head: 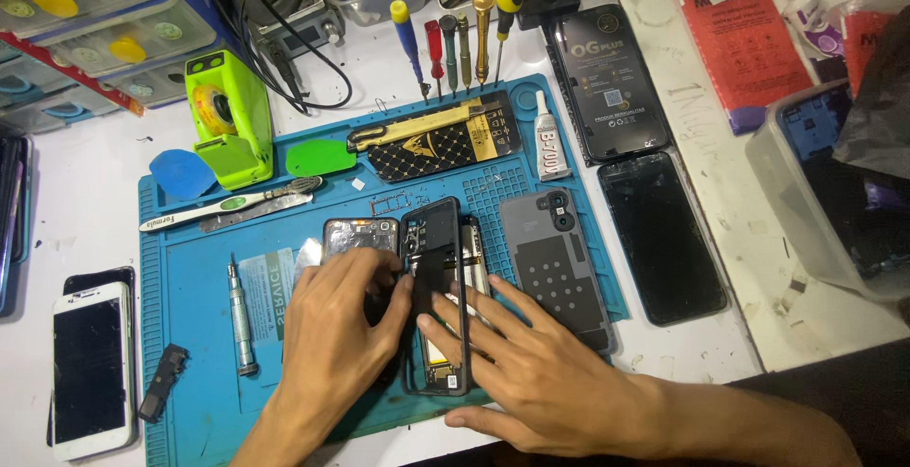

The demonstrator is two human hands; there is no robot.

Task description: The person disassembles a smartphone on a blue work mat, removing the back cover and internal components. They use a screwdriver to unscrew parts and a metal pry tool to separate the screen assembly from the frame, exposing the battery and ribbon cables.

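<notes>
While both hands press on the phone frame (438,301) in the middle of the blue mat (199,325), go slow and push evenly. The left hand (336,329) pinches a black strip on the frame from nine o'clock. The right hand (531,358) lies flat and spread at four o'clock, holding the frame steady. One grey back cover (557,268) sits at three o'clock. Five screwdrivers (445,45) stand at twelve o'clock. One white phone (90,367) lies at nine o'clock on the surface (85,192).
</notes>
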